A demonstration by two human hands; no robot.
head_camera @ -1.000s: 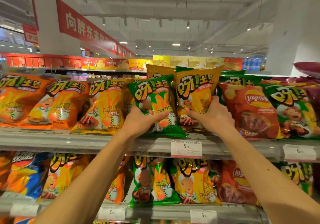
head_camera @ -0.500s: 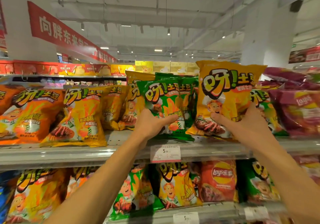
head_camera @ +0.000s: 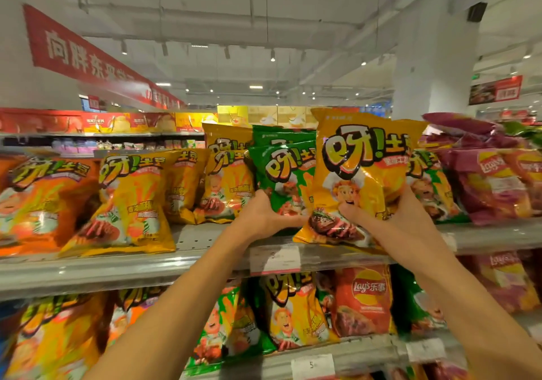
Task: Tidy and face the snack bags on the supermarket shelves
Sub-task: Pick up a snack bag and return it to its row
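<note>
Lifted further out of the row since half a second back: yellow bag [head_camera: 360, 180], now in front of the green bag [head_camera: 281, 174] instead of beside it, overlapping its right edge. Camera also swung a bit left and up.

Mid-step on the top shelf [head_camera: 205, 259]: sorting one misplaced flavour out of the facing. Held upright, print forward, bottom corner hanging just over the shelf lip above the price tag [head_camera: 275, 259]. Looked about midway through this shelf; orange and yellow bags to the left slumped and leaning, purple bags [head_camera: 487, 180] at right piled unevenly.

Next move, as a guess: needs carrying the yellow bag over to the yellow stack [head_camera: 225, 174] left of the green, setting it upright, then squaring the green one to the front edge. Risk: crushing chips, or knocking neighbours over.

Right hand [head_camera: 390, 221]: thumb across the bag's lower front, fingers wrapped behind, gripping firm; forearm reaching up from lower right. Left hand [head_camera: 264, 218]: thumb pressed on the green bag's lower front, fingers curled round its left edge, steadying it in place on the shelf; forearm angled up from lower left.
</note>
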